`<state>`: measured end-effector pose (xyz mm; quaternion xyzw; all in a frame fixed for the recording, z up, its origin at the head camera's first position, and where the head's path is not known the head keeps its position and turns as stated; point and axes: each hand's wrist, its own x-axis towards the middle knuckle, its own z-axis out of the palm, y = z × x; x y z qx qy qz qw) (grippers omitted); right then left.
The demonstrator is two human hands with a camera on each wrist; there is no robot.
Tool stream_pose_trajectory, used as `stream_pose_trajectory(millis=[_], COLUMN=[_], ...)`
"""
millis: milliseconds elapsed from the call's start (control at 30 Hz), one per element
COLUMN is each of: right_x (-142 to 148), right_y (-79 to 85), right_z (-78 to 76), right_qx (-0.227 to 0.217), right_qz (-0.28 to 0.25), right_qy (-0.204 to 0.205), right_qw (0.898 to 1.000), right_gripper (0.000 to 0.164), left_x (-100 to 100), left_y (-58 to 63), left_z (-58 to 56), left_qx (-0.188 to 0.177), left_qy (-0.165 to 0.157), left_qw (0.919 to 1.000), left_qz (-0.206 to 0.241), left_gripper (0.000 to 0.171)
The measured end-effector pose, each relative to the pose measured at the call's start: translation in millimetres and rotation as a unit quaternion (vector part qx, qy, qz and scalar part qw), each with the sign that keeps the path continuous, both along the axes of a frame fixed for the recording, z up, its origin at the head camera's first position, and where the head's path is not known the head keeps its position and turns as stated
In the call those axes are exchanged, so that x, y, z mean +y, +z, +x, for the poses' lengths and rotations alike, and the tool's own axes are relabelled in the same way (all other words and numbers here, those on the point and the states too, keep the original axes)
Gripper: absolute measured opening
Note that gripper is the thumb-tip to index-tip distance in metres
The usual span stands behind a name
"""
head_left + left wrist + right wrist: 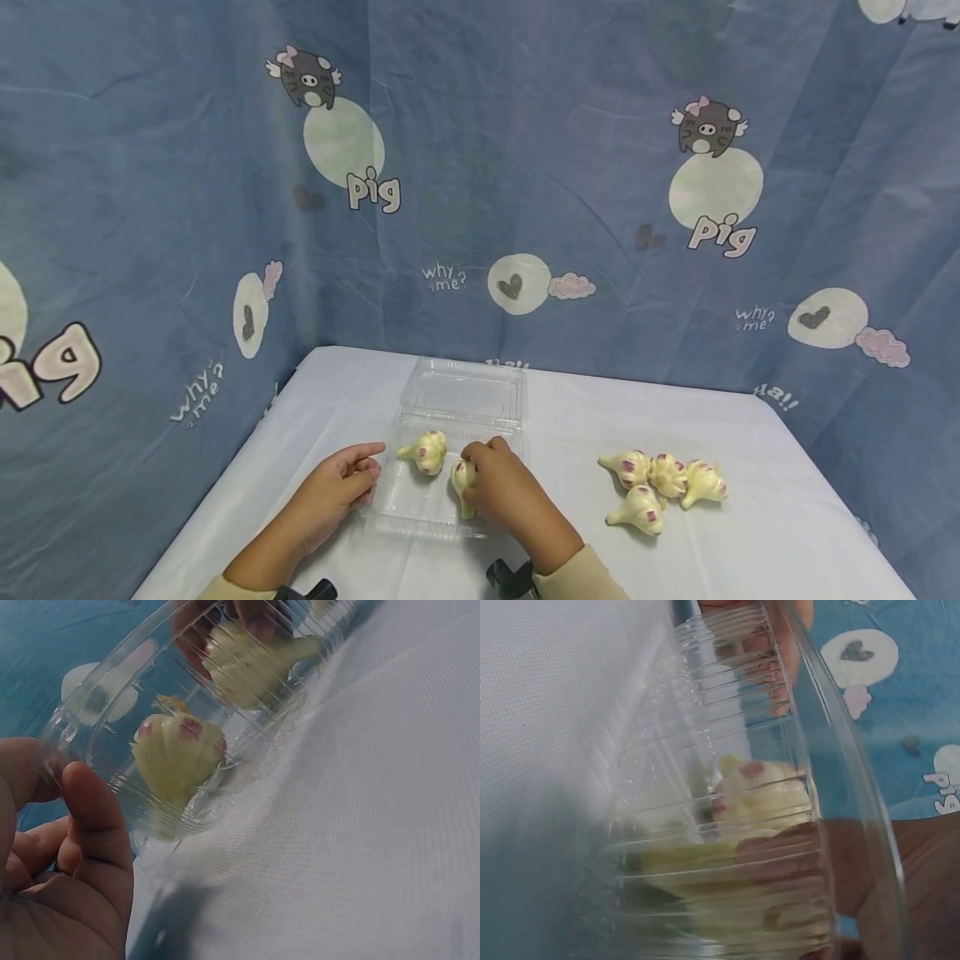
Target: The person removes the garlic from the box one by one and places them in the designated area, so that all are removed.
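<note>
A clear plastic clamshell container [405, 508] lies on the table with its lid [468, 392] folded back, away from me. At its left edge, my left hand [330, 493] pinches the rim between thumb and index finger, which also shows in the left wrist view. One garlic bulb [429, 453] rests inside the tray on the left, its stem pointing left. My right hand [504, 485] reaches into the tray's right half and grips a second garlic bulb [462, 479], stem toward me. Through the container's ribbed wall, the right wrist view shows my fingers [780, 855] on that bulb.
To the right of the container, several more garlic bulbs [639, 510] sit in a close cluster on the white tablecloth [555, 417]. A blue printed curtain [570, 167] hangs behind the table and along its sides.
</note>
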<state>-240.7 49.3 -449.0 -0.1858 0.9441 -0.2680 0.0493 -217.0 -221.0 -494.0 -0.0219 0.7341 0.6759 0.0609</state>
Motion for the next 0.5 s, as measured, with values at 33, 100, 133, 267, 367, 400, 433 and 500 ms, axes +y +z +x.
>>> stream_pose_trajectory(millis=[33, 100, 133, 267, 367, 400, 433, 500], right_x=[0.1, 0.4, 0.8, 1.9, 3.0, 3.4, 3.8, 4.5], right_y=[-0.2, -0.4, -0.6, -1.2, -1.7, -2.0, -2.1, -2.5], right_z=[-0.3, -0.8, -1.0, -0.7, 0.1, 0.2, 0.1, -0.1], right_qx=[-0.002, -0.002, -0.002, -0.001, 0.0, 0.001, 0.002, 0.003], right_qz=[-0.002, -0.002, -0.002, -0.005, -0.013, -0.017, -0.02, -0.027], right_qy=[-0.001, 0.0, 0.001, 0.007, 0.011, 0.012, 0.012, 0.013], right_qw=[1.0, 1.0, 1.0, 1.0, 1.0, 1.0, 1.0, 1.0], right_gripper=[0.049, 0.048, 0.048, 0.046, 0.046, 0.046, 0.046, 0.046], left_x=[0.1, 0.0, -0.1, 0.3, 0.9, 1.1, 1.2, 1.6], left_y=[0.0, 0.3, 0.3, 1.6, 2.5, 3.0, 3.3, 3.3], left_z=[-0.4, -0.6, -0.8, -0.3, 0.0, 0.3, 0.6, 0.9], left_qx=[0.0, 0.002, 0.004, 0.005, 0.002, 0.0, -0.001, -0.004], left_qy=[0.001, -0.002, -0.003, -0.007, -0.001, -0.001, 0.001, 0.007], left_qw=[1.0, 1.0, 1.0, 1.0, 1.0, 1.0, 1.0, 1.0], left_qz=[0.0, -0.002, -0.002, -0.002, 0.0, 0.0, -0.002, -0.002], left_gripper=[0.052, 0.052, 0.052, 0.054, 0.053, 0.053, 0.053, 0.052])
